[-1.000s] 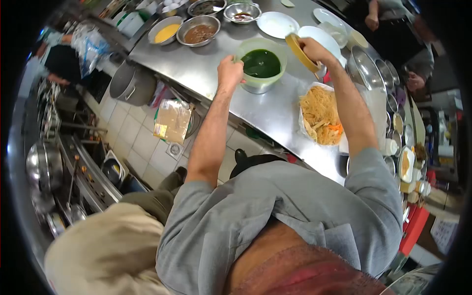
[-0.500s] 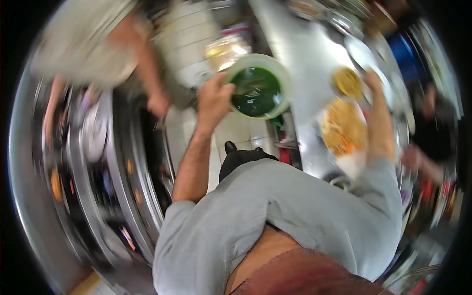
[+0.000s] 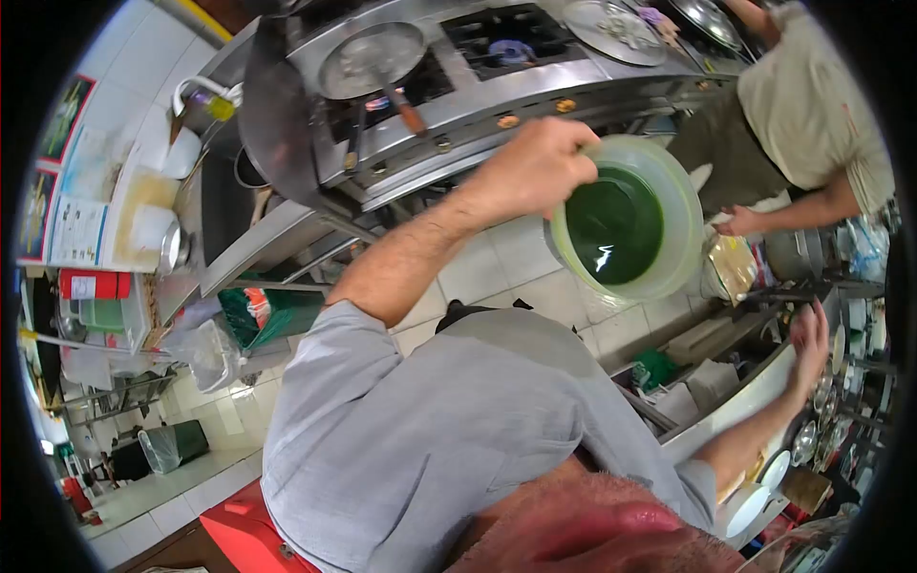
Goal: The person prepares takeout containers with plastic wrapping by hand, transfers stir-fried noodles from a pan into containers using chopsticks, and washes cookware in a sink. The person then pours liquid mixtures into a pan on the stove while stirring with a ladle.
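Observation:
My left hand (image 3: 549, 167) grips the rim of a pale translucent tub (image 3: 680, 239), tilted so that its inside faces me. Dark green liquid (image 3: 616, 224) fills its lower part. The tub hangs over the tiled floor, in front of the stove. My right hand (image 3: 810, 344) reaches out to the right above the steel counter (image 3: 731, 406), fingers stretched and apart, with nothing visible in it. Small metal bowls (image 3: 807, 439) stand near that hand, and white plates (image 3: 745, 511) lie by my right forearm.
A steel stove (image 3: 516, 105) runs ahead, bearing a frying pan (image 3: 373, 59) and a lit burner (image 3: 511, 53). A large dark wok (image 3: 277, 115) stands upright at its left. Another person (image 3: 812, 105) is at the right. A red bin-like object (image 3: 253, 530) is behind me.
My view has turned left to face the stove. The tub has moved along in my left hand. My right hand has come away from the yellow bowl and opened.

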The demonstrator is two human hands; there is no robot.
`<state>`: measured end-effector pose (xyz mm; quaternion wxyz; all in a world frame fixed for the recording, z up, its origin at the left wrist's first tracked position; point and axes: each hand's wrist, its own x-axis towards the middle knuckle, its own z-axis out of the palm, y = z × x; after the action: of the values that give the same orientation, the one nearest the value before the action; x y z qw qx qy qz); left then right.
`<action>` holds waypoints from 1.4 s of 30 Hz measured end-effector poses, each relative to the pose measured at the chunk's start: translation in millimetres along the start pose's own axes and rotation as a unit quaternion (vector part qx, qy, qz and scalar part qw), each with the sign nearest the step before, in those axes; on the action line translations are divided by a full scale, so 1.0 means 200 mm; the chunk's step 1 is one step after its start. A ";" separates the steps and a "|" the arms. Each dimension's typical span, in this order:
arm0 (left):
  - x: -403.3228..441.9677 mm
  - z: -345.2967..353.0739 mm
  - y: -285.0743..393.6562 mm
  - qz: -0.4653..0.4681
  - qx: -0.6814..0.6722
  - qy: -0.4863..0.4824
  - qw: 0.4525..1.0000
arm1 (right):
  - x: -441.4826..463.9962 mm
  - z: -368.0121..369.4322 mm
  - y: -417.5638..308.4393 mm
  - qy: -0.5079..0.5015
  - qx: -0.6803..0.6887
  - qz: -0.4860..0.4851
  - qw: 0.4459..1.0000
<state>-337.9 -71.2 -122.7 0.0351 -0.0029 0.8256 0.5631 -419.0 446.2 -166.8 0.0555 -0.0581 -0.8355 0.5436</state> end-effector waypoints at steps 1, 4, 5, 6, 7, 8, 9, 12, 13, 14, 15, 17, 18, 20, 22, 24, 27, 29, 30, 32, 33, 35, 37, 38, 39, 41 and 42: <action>-0.09 -0.16 0.01 -0.017 0.015 0.017 1.000 | -0.02 0.37 -0.09 -0.043 0.027 -0.024 0.998; -0.26 -0.58 -0.07 -0.010 0.049 0.092 0.994 | -0.12 1.40 -0.32 -0.234 0.112 -0.057 0.964; -0.31 -0.73 -0.07 -0.027 0.025 0.114 0.993 | -0.14 1.71 -0.37 -0.309 0.146 -0.067 0.938; -0.36 -0.86 -0.07 -0.034 0.032 0.145 0.988 | -0.24 1.99 -0.50 -0.317 0.138 -0.043 0.937; -0.41 -0.98 -0.08 -0.046 0.037 0.174 0.983 | -0.30 2.24 -0.57 -0.336 0.153 -0.022 0.929; -0.46 -1.09 -0.07 -0.043 0.036 0.205 0.977 | -0.36 2.43 -0.65 -0.402 0.178 0.022 0.898; -0.50 -1.20 -0.08 -0.038 0.035 0.237 0.970 | -0.35 2.66 -0.63 -0.454 0.245 0.098 0.851; -0.58 -1.51 -0.08 -0.045 0.043 0.288 0.956 | -0.48 3.01 -0.82 -0.557 0.382 0.255 0.692; -0.59 -1.55 -0.08 -0.036 0.033 0.334 0.941 | -0.44 3.13 -0.82 -0.559 0.382 0.254 0.691; -0.59 -1.71 -0.13 -0.049 0.052 0.331 0.941 | -0.39 3.29 -0.77 -0.641 0.444 0.281 0.560; -0.57 -1.86 -0.17 -0.062 0.070 0.329 0.940 | -0.37 3.39 -0.76 -0.704 0.493 0.300 0.413; -0.53 -1.89 -0.15 -0.048 0.105 0.404 0.907 | -0.41 3.45 -0.89 -0.648 0.420 0.300 0.561; -0.50 -1.90 -0.15 -0.040 0.141 0.475 0.868 | -0.42 3.48 -0.95 -0.621 0.369 0.325 0.610; -0.44 -2.01 -0.21 -0.052 0.166 0.489 0.855 | -0.31 3.42 -0.96 -0.631 0.235 0.227 0.704; -0.37 -2.15 -0.26 -0.086 0.194 0.489 0.846 | -0.17 3.31 -0.95 -0.603 0.030 0.047 0.796; -0.24 -2.51 -0.61 0.002 0.357 0.451 0.818 | -0.11 3.18 -0.92 -0.532 -0.091 -0.105 0.835; -0.13 -2.48 -0.64 0.032 0.361 0.462 0.810 | -0.23 2.99 -0.97 -0.476 -0.191 -0.162 0.843; -0.06 -2.39 -0.58 -0.028 0.202 0.510 0.835 | -0.38 2.95 -0.97 -0.512 -0.078 -0.040 0.854; -0.04 -2.38 -0.58 -0.054 0.182 0.526 0.829 | -0.46 2.94 -1.02 -0.512 -0.080 -0.036 0.855; 0.02 -2.41 -0.62 -0.079 0.160 0.535 0.826 | -0.58 2.94 -1.16 -0.540 0.100 0.174 0.817; 0.05 -2.46 -0.66 -0.080 0.170 0.518 0.834 | -0.55 2.97 -1.16 -0.536 0.100 0.176 0.819; 0.12 -2.56 -0.73 -0.077 0.180 0.499 0.844 | -0.45 3.09 -1.13 -0.606 0.277 0.321 0.673; 0.18 -2.61 -0.78 -0.044 0.219 0.487 0.845 | -0.35 3.20 -1.10 -0.597 0.276 0.288 0.697; 0.20 -2.63 -0.77 -0.040 0.218 0.482 0.848 | -0.38 3.22 -1.08 -0.563 0.185 0.179 0.785; 0.22 -2.64 -0.78 -0.041 0.277 0.469 0.838 | -0.44 3.23 -1.05 -0.514 0.087 0.068 0.851; 0.25 -2.69 -0.82 -0.038 0.333 0.450 0.828 | -0.65 3.23 -1.01 -0.455 0.019 0.039 0.889; 0.29 -2.75 -0.88 -0.011 0.341 0.448 0.826 | -0.74 3.23 -1.01 -0.397 -0.051 0.004 0.916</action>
<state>-417.5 -645.0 -89.7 -0.3335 -0.2517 0.8901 0.1822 -381.5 -241.5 -247.5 -0.2862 0.1561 -0.8151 0.4788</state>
